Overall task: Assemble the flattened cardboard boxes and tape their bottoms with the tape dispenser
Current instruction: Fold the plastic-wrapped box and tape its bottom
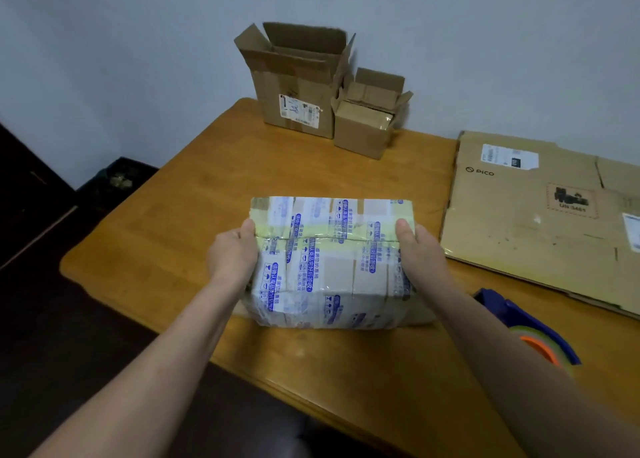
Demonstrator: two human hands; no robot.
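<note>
Taped box gripped at frame centre, flaps held shut.
The box (329, 260) rests on the table (173, 215). The left hand (232, 253) and right hand (420, 249) clasp its ends, thumbs on the seam, probably to keep it closed; other fingers hidden. Tape dispenser (530, 329) lower right, flat cardboard (540, 215) right, open boxes (298, 86) upper centre.

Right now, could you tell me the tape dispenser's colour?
The tape dispenser is dark blue, best seen in the head view.

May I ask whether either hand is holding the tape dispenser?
No, the tape dispenser lies on the table; the left hand and right hand grip the box.
</note>
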